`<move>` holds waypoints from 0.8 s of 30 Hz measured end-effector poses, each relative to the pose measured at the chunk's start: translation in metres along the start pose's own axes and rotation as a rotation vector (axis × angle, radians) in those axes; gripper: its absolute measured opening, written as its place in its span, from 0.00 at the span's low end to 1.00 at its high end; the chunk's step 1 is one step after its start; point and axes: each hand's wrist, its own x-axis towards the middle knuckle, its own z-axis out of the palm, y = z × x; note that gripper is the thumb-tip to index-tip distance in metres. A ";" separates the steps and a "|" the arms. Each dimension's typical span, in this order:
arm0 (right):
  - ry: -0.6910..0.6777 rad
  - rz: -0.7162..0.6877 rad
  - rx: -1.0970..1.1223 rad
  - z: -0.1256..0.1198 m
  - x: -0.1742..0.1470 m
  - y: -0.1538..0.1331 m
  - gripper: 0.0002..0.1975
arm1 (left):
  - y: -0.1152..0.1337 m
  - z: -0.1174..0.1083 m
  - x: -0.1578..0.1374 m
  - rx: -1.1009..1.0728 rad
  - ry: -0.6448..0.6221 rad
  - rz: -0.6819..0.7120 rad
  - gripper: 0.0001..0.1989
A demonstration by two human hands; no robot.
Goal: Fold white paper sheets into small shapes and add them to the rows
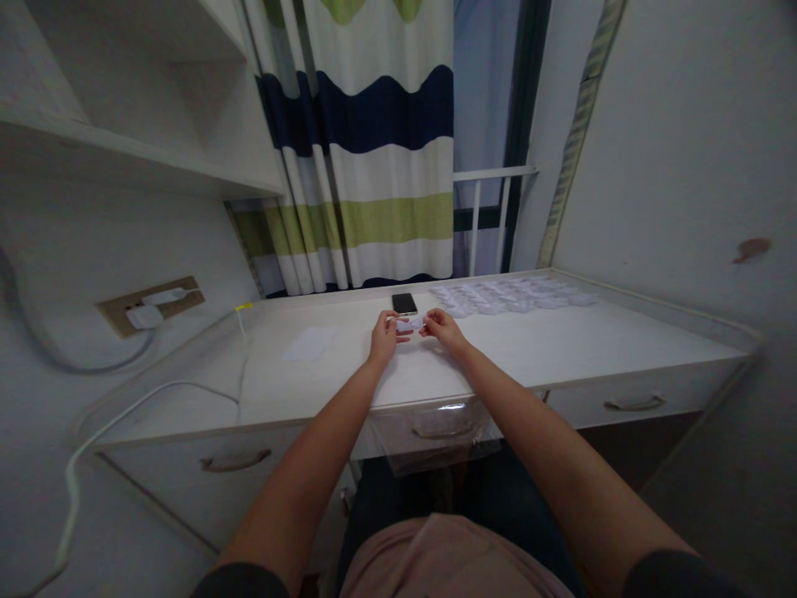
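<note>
A small, thin whitish piece (409, 325), perhaps paper or film, is held between my two hands above the white desk. My left hand (384, 334) grips its left end with thumb and index finger while the other fingers stretch out below. At the right end, my right hand (443, 329) pinches the piece, with its fingers curled. Just behind the piece lies a black phone (404, 304). Rows of similar whitish pieces (510, 296) cover the back right of the desk. What the piece is exactly is too small to make out.
A pale sheet (310, 343) lies on the desk (349, 378) to the left. Clear plastic film (429, 440) hangs over the front edge at the middle drawer. A white cable (187, 384) crosses the left end. Behind stands a striped curtain (392, 174); a shelf (143, 158) overhangs at left.
</note>
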 end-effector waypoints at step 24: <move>-0.101 0.057 0.075 0.001 -0.012 -0.017 0.17 | -0.006 -0.003 0.000 0.036 -0.039 0.047 0.12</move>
